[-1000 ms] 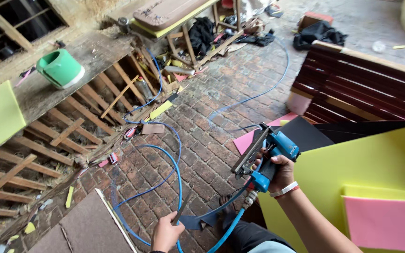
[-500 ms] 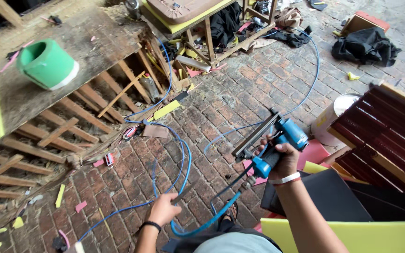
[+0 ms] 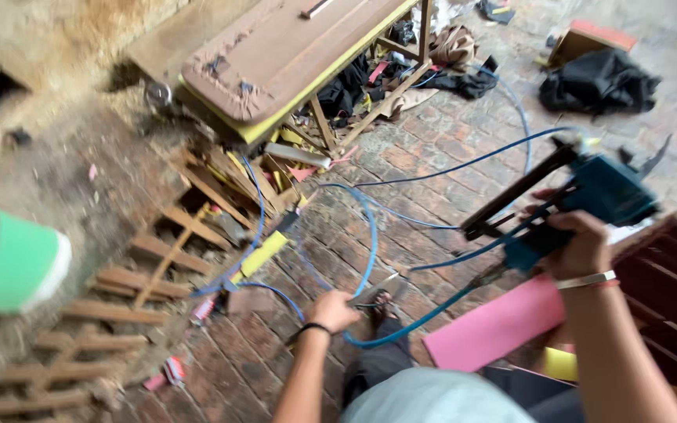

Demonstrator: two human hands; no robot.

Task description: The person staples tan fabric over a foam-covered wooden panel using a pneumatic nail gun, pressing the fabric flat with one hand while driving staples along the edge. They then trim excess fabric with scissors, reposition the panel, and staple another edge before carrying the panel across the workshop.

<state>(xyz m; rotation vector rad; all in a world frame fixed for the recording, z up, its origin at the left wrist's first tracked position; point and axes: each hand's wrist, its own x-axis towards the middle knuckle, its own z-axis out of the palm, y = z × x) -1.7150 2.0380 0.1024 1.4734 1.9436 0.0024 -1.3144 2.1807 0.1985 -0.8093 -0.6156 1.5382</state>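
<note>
Right hand: the right hand [image 3: 581,249] is wrapped tight round the grip of a blue pneumatic nail gun with a long black magazine [image 3: 581,196], holding it up at the right of the scene, above the floor, magazine slanting down to the left; there's a pale band on the wrist.

Left hand: the left hand [image 3: 334,309] is low and near, fingers curled closed on a thin blue air hose [image 3: 370,235], a dark band at the wrist.

Hose: it runs from the base of the gun down through the left hand, then loops across the red brick floor [image 3: 432,164] toward the far side.

Near right: a flat pink sheet [image 3: 495,325] lies on the bricks just under the gun hand; beside it, at the right edge, dark brown wooden slats [image 3: 667,290].

Far middle: a long wooden bench with a yellow edge [image 3: 276,63], scraps heaped beneath it.

Far right: a crumpled black cloth [image 3: 597,78] on the bricks.

Left: a bright green plastic container [image 3: 9,262], blurred, sitting above broken wooden lattice pieces [image 3: 143,270].
</note>
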